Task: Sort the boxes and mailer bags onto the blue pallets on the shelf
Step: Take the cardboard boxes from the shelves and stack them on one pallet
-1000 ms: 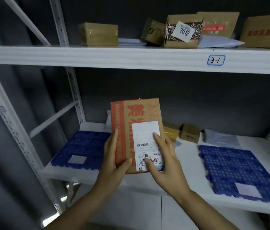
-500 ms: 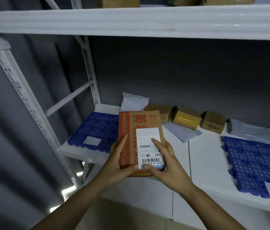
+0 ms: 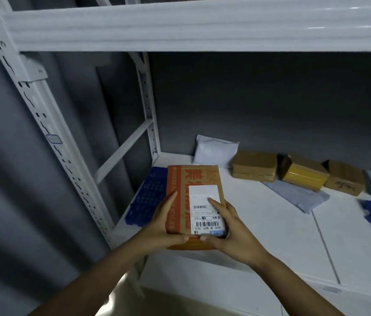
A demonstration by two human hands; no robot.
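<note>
Orange box (image 3: 176,179) clamped in left grip (image 3: 164,226), right grip (image 3: 232,231), seemingly over blue pallet (image 3: 150,201); 3 boxes (image 3: 303,173) behind.

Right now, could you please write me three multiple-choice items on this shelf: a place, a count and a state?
1. Where is the white mailer bag?
A) at the back of the shelf, left of the brown taped box
B) on the floor
C) in a hand

2. How many cardboard boxes stand along the back wall?
A) one
B) three
C) five

3. The orange printed box is:
A) set down, untouched
B) torn open
C) held by both hands, label up

1 A: it leans at the wall beside that box.
2 B: the brown taped box, the yellow-taped box, the hand-marked box.
3 C: left hand and right hand grip it.
</note>
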